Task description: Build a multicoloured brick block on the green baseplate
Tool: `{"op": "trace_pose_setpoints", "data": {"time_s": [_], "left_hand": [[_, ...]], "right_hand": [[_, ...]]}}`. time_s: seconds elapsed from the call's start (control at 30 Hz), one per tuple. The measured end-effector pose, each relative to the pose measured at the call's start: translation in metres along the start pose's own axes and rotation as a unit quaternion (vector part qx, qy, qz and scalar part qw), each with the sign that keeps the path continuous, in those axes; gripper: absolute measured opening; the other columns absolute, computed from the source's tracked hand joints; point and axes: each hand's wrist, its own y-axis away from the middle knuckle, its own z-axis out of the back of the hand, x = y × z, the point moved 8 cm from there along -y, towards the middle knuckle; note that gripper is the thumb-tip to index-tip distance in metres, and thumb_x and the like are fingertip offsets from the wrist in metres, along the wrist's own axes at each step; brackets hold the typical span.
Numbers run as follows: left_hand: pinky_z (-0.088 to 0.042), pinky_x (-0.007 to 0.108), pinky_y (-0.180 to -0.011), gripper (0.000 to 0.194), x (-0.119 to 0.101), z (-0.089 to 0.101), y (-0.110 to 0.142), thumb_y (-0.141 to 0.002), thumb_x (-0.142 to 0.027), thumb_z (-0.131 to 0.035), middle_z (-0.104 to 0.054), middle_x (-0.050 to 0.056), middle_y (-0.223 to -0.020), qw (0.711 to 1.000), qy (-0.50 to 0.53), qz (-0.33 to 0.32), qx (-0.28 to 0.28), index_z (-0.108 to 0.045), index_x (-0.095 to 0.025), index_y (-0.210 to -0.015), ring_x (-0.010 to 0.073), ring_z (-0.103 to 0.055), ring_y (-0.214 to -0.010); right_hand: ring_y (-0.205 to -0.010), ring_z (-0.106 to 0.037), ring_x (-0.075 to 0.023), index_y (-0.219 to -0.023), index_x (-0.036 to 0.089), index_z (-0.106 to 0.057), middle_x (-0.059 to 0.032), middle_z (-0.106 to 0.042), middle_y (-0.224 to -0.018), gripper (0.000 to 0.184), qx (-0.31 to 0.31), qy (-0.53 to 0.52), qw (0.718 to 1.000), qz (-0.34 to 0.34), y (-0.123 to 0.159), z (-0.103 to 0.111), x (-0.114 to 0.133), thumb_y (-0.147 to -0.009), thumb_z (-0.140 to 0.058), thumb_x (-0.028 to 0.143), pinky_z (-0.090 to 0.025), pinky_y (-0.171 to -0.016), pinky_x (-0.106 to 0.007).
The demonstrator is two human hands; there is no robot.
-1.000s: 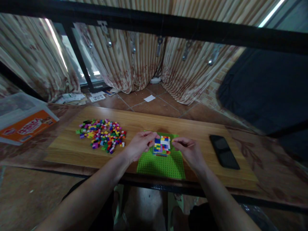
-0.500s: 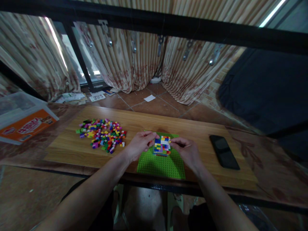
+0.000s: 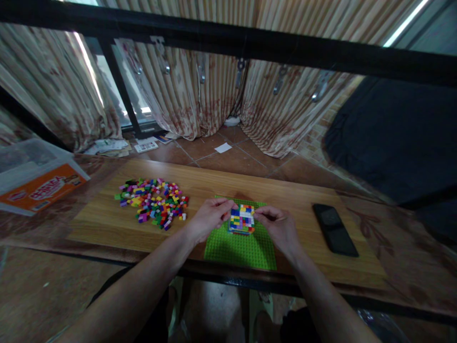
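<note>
A low block built of multicoloured toy bricks (image 3: 242,220) sits on the green studded baseplate (image 3: 239,255), its top a patchwork of blue, white, yellow, red and purple. My left hand (image 3: 210,218) reaches in from the left, thumb and fingers pinched at the block's upper left edge. On the opposite side my right hand (image 3: 279,226) is pinched by the upper right edge, with a speck of yellow at its fingertips. Whether either pinch holds a loose brick or just touches the built block is too small to tell.
A heap of loose bricks (image 3: 153,202) lies on the left of the wooden board (image 3: 200,183). To the right rests a black phone (image 3: 334,229). A clear plastic box with an orange label (image 3: 44,186) stands at far left. A dark bar (image 3: 228,40) crosses overhead.
The whole view has shifted slightly, so everything appears a little lower. Both hands stay pinched at the same edges of the brick block, with hardly any movement.
</note>
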Motion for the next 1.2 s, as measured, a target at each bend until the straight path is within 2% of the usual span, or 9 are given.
{"op": "trace_pose_setpoints", "data": {"time_s": [0.33,0.73,0.83,0.93,1.0,1.1,1.2], "left_hand": [[-0.011,0.02,-0.042,0.026,0.006,-0.001,-0.001,-0.084,-0.038,-0.058,-0.04,-0.007,-0.051,1.0,-0.011,0.016,-0.002,-0.065,-0.012,-0.083,0.003,-0.025,-0.04],[-0.008,0.02,-0.041,0.025,0.005,-0.008,0.002,-0.086,-0.036,-0.058,-0.038,-0.007,-0.048,1.0,0.021,0.02,0.006,-0.063,-0.012,-0.08,0.0023,-0.021,-0.039],[-0.007,0.02,-0.041,0.025,0.006,-0.015,0.007,-0.088,-0.035,-0.055,-0.036,-0.008,-0.047,0.998,0.047,0.039,0.023,-0.062,-0.012,-0.081,0.0024,-0.019,-0.038],[-0.006,0.021,-0.041,0.027,0.006,-0.022,0.009,-0.089,-0.036,-0.054,-0.034,-0.008,-0.046,0.997,0.059,0.035,0.042,-0.063,-0.011,-0.083,0.0024,-0.017,-0.038],[-0.008,0.021,-0.041,0.029,0.007,-0.024,0.008,-0.089,-0.038,-0.055,-0.035,-0.008,-0.046,0.997,0.056,0.026,0.043,-0.063,-0.012,-0.082,0.0027,-0.018,-0.038],[-0.012,0.021,-0.04,0.033,0.007,-0.023,0.006,-0.087,-0.044,-0.057,-0.038,-0.007,-0.047,0.999,0.041,0.003,0.029,-0.062,-0.013,-0.079,0.0036,-0.023,-0.038],[-0.018,0.021,-0.042,0.037,0.006,-0.023,0.004,-0.084,-0.049,-0.058,-0.042,-0.006,-0.051,0.999,0.019,-0.035,0.02,-0.06,-0.014,-0.075,0.0048,-0.029,-0.042]], "right_hand": [[-0.069,-0.068,-0.019,-0.074,0.023,-0.075,-0.0016,-0.076,-0.075,0.013,-0.003,0.083,0.996,0.038,0.005,0.001,0.015,-0.078,-0.064,0.029,-0.05,-0.067,-0.031],[-0.068,-0.069,-0.0194,-0.076,0.022,-0.076,-0.0027,-0.076,-0.077,0.014,-0.017,0.062,0.997,0.037,0.006,0.002,0.011,-0.077,-0.067,0.033,-0.053,-0.067,-0.032],[-0.071,-0.069,-0.0193,-0.076,0.022,-0.076,-0.0027,-0.076,-0.078,0.013,-0.06,0.033,0.997,0.039,0.007,0.014,0.016,-0.075,-0.07,0.034,-0.054,-0.069,-0.033],[-0.069,-0.067,-0.0177,-0.076,0.022,-0.074,-0.002,-0.075,-0.075,0.013,-0.116,0.001,0.991,0.072,0.011,0.025,0.03,-0.078,-0.069,0.034,-0.053,-0.067,-0.032],[-0.068,-0.065,-0.0164,-0.078,0.023,-0.073,-0.0014,-0.073,-0.075,0.012,-0.096,0.01,0.989,0.111,0.015,0.018,0.043,-0.081,-0.067,0.033,-0.052,-0.064,-0.031],[-0.072,-0.063,-0.015,-0.088,0.025,-0.073,-0.0017,-0.07,-0.082,0.01,0.002,0.042,0.986,0.163,0.023,-0.008,0.06,-0.084,-0.065,0.031,-0.052,-0.066,-0.03],[-0.082,-0.063,-0.0155,-0.095,0.024,-0.071,-0.0038,-0.067,-0.095,0.014,0.054,0.056,0.982,0.172,0.031,-0.029,0.067,-0.083,-0.067,0.029,-0.053,-0.074,-0.031]]}}
